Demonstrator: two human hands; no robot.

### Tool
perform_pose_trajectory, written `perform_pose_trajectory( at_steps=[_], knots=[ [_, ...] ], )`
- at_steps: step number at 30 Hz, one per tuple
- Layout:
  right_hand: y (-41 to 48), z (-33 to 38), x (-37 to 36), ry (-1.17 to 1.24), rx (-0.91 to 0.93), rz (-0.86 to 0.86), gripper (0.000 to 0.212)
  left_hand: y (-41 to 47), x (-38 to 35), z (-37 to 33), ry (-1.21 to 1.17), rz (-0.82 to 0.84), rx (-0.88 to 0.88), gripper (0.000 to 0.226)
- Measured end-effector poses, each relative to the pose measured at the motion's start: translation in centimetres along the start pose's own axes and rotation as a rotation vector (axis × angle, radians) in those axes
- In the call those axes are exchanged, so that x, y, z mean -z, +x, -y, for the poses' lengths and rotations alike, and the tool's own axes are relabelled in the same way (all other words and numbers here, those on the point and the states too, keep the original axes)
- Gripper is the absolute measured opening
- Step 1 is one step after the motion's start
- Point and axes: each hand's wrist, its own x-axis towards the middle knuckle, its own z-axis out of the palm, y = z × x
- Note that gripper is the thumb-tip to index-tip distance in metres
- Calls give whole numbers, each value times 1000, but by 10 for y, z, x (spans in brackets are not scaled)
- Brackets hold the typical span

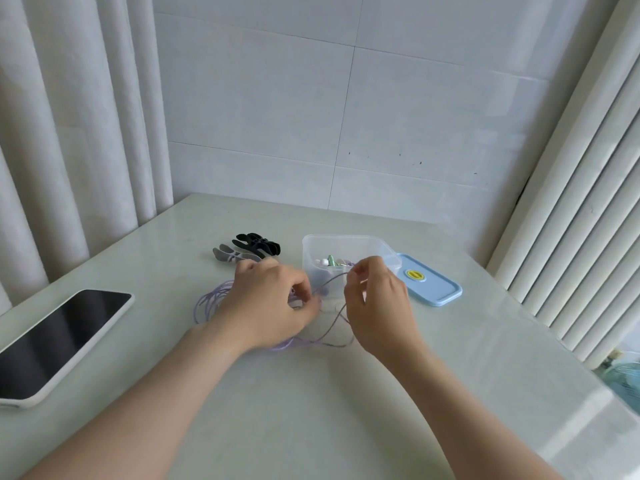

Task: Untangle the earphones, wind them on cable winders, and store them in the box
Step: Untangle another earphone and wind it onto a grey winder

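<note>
A tangle of purple earphone cable point(211, 301) lies on the pale table, partly under my hands. My left hand point(268, 299) pinches the cable near the tangle's middle. My right hand point(375, 299) pinches a strand lifted just in front of the clear plastic box point(346, 245). A loop of cable point(332, 336) hangs between both hands down to the table. Inside the box lie small earphone parts, white and green. Black cable winders point(258, 244) and grey cable winders point(230, 255) lie behind my left hand.
The box's blue lid point(429, 280) lies flat to the right of the box. A phone point(52, 342) in a white case lies face up at the left. Curtains hang on both sides, and a tiled wall stands behind the table.
</note>
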Motion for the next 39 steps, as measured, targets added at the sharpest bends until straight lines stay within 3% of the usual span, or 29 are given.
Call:
perform_pose_trajectory(
  at_steps=[3, 7, 10, 14, 17, 21, 25, 29, 32, 36, 39],
  knots=[
    [0, 6, 4, 318, -133, -58, 10, -1, -4, 2, 48, -24, -23, 16],
    [-4, 21, 14, 769, -282, 51, 15, -3, -4, 1, 40, 11, 39, 24],
    [-4, 28, 21, 811, -297, 96, 18, -3, -3, 2, 56, 10, 87, 30],
    [-2, 30, 28, 825, -293, 126, 20, -2, -3, 4, 75, -35, 154, 5],
    [-4, 31, 32, 623, -208, 110, 35, -2, -4, 6, 107, -14, 191, 22],
    [-6, 23, 29, 407, -264, 168, 38, -3, -3, 5, 66, 45, 150, 19],
    [-6, 13, 26, 114, -212, 148, 17, -2, -5, 3, 133, 174, 65, 34],
    [-7, 8, 26, -232, -72, 189, 32, -4, -5, 7, 143, 126, 91, 21],
    [-10, 5, 21, -460, 32, 328, 38, -4, -6, 10, 158, 53, 133, 14],
    [-9, 2, 18, -405, 44, 402, 14, -1, -6, 14, 154, -86, 206, 15],
    [-7, 6, 19, -224, 19, 287, 18, 0, -4, 17, 114, -215, 193, 8]
  ],
)
